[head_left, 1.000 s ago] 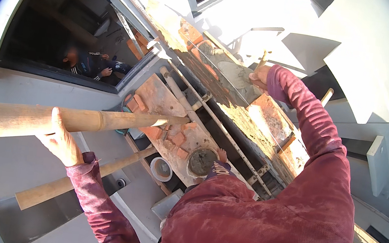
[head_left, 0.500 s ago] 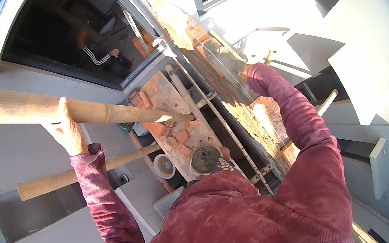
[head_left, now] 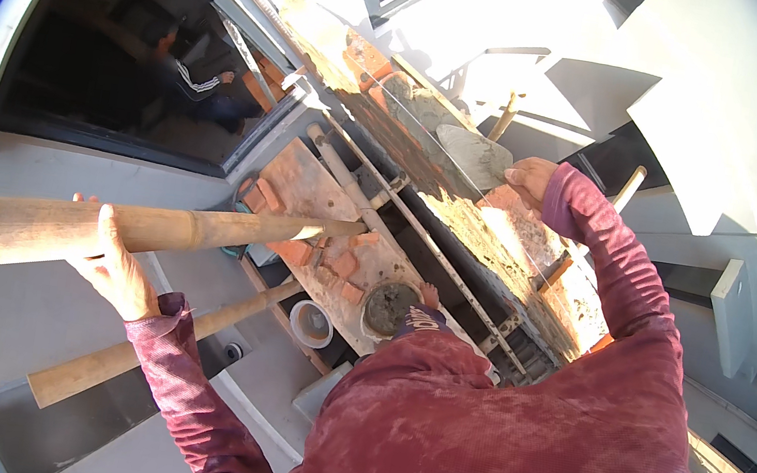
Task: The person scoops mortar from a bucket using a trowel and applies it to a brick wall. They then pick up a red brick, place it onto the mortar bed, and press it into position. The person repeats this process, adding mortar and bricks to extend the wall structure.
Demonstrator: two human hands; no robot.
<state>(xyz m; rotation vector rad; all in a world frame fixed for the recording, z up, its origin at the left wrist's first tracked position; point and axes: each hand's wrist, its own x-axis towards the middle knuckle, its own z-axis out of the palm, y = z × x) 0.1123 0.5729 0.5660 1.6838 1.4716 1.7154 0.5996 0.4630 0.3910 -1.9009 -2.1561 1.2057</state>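
1. brick wall (head_left: 473, 223): runs diagonally, upper left to lower right, ahead of me. grey mortar (head_left: 414, 110) lies along its top. step in hand, by my judgement: spreading and smoothing this bed.
2. bamboo pole (head_left: 242, 230): stout, pale, reaching from the left edge to above the board; my left-side hold.
3. board (head_left: 305, 170): dusty, below the wall, bearing loose brick pieces (head_left: 348, 263).
4. bucket (head_left: 367, 311): stands on the board near my foot, grey mix inside.
5. left hand (head_left: 116, 274): wrapped about the pole from below, thumb on the near side, fingers behind.
6. right hand (head_left: 531, 176): fingers curled closed, seemingly on the trowel's handle, which they hide.
7. trowel (head_left: 477, 156): grey, smeared blade over the wall top, just left of my right hand. i judge the next move calls for a flat blade and even pressure, with the left hold kept firm.
8. string line (head_left: 449, 156): thin, stretched along the wall beside the blade; best left undisturbed.
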